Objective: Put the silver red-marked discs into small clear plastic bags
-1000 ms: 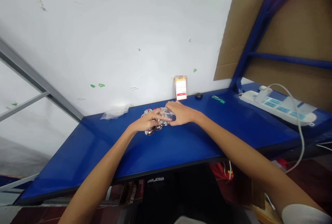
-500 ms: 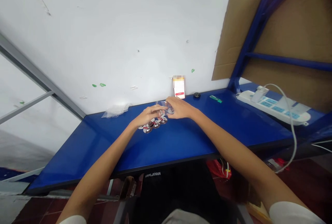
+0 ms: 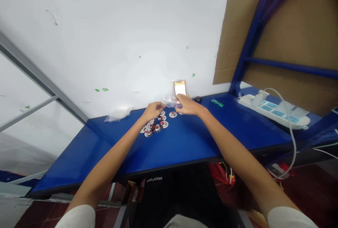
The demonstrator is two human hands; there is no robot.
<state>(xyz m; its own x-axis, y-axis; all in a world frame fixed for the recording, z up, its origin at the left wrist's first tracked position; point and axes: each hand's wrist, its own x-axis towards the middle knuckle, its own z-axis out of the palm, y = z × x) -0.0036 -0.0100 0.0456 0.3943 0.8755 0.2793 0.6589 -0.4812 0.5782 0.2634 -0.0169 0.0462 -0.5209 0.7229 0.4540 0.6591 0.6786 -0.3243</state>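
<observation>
My right hand (image 3: 188, 104) pinches a crumpled clear plastic bag (image 3: 170, 101) above the back of the blue table. My left hand (image 3: 154, 110) is at the bag's left end, its fingers curled towards the thumb. Whatever lies between those fingertips is too small to make out. Below and beside my left hand lies a loose cluster of round, silvery pieces with red marks on white discs (image 3: 157, 128); some overlap, and the hand hides part of them. Apart from them, a single disc (image 3: 173, 114) lies between my hands. Another is partly covered by my right hand.
A lit phone (image 3: 180, 87) leans on the wall behind my right hand. Flat clear plastic (image 3: 118, 114) lies at back left. Right of my hand are a small black round object (image 3: 198, 99), a green item (image 3: 217, 103) and a white power strip (image 3: 274, 112) with a cable.
My hands have moved apart, and the clear bag now shows stretched out from my right hand. A separate disc has come into sight between them. The view has shifted slightly.
</observation>
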